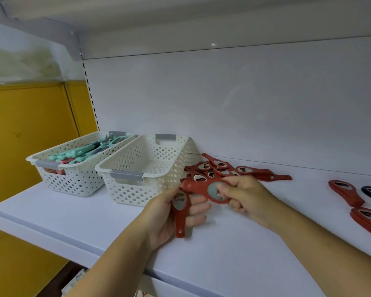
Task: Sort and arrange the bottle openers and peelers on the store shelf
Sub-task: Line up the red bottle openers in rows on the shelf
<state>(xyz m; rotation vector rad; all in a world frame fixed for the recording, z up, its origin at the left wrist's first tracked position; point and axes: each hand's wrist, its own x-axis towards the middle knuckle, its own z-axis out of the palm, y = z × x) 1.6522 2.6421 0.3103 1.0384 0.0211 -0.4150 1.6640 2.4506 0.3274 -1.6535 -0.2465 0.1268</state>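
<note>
Shelf (244,254): 2 baskets (137,190) beside opener pile (221,168)

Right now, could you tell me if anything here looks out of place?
Yes: red plastic bottle openers lie in a crisscrossed heap on the white shelf, beside the apparently empty white perforated basket rather than inside it.

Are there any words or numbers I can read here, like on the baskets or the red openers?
No text can be read anywhere.
Basket of peelers, empty basket: no label.
Lower opener in the left hand, upper opener in the right hand, opener pile: no print shows.
</note>
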